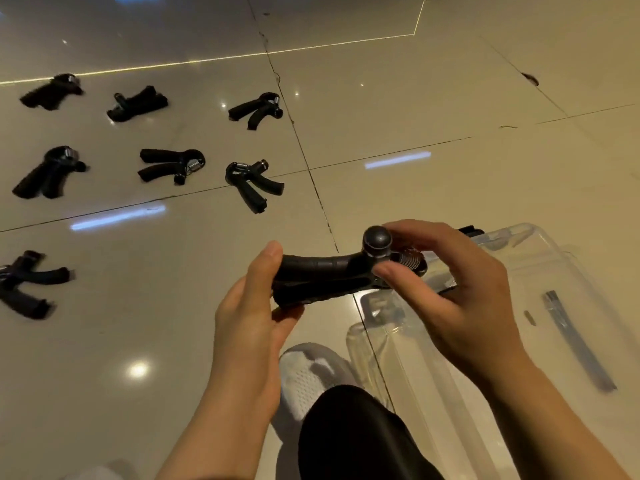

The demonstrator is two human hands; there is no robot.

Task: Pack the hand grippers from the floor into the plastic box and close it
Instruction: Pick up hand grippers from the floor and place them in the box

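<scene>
1. The glossy beige tiled floor (381,109) carries everything; the clear plastic box (568,271) is the landmark, lying at lower right.
2. The clear plastic box is open-topped. Its contents are hard to make out through the transparent walls; a grey strip (578,341) shows at or under it.
3. The right hand (460,299) is over the box's near-left corner, fingers curled, pinching the spring-and-knob head of the held black hand gripper (329,277).
4. The left hand (249,306), left of the box, wraps its thumb and fingers round the gripper's two handles.
5. Seven loose black hand grippers (252,183) lie scattered on the floor well left of and beyond the box.
6. A grey mesh shoe (304,372) sits just left of the box.
</scene>
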